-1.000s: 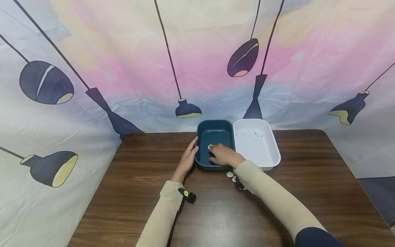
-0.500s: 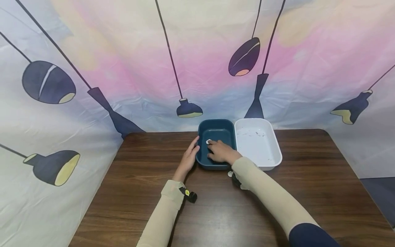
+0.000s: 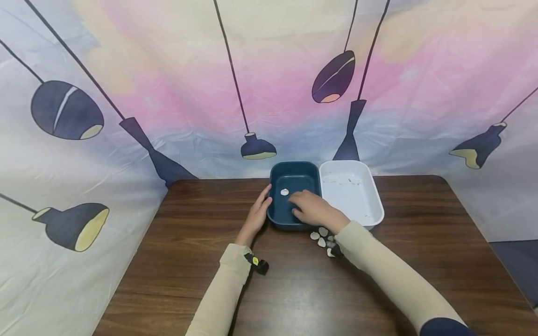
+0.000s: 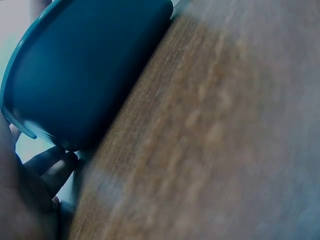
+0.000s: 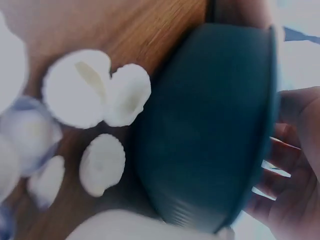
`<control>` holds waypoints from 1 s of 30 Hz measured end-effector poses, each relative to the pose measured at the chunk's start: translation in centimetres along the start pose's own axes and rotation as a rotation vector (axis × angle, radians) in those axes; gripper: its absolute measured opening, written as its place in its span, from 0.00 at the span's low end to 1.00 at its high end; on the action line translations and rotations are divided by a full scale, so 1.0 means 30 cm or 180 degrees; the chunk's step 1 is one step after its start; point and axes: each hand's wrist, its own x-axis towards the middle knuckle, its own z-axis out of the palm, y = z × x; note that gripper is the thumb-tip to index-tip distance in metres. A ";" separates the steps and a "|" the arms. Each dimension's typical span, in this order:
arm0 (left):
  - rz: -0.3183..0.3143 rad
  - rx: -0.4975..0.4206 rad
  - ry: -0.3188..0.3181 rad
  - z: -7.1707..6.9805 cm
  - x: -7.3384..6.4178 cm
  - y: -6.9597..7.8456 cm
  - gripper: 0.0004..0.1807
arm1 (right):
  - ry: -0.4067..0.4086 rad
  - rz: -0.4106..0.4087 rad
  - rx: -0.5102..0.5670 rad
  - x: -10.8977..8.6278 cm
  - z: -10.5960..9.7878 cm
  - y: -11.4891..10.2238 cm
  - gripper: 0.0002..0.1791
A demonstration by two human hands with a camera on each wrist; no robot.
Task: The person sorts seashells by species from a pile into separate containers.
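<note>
A deep teal tray stands at the back of the table, with one white seashell lying inside it. My left hand rests along the tray's left wall with its fingers extended, and the left wrist view has fingertips at the tray's lower edge. Over the inside of the tray is my right hand, fingers loosely bent, nothing visible in them, to the right of the shell. Several white ribbed seashells lie on the table by the tray's near right corner, partly under the right wrist.
A white tray with small dark specks on its bottom sits against the teal tray's right side. Both are near the back edge of the brown wooden table. A printed cloth hangs behind.
The right hand let go of the seashell in the teal tray and drew back to the right. More shells on the table came into sight. The left hand stayed at the tray.
</note>
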 end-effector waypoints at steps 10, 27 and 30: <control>0.0019 -0.0014 -0.0001 -0.003 0.004 0.001 0.29 | 0.0310 -0.0145 0.0231 -0.163 -0.053 -0.032 0.16; 0.0034 0.0037 0.0021 0.002 0.000 -0.003 0.29 | 0.0185 -0.0084 0.0603 -0.307 -0.021 -0.052 0.11; 0.0023 0.0044 0.0010 0.003 0.000 -0.003 0.29 | 0.0051 -0.0109 0.0606 -0.315 0.000 -0.047 0.11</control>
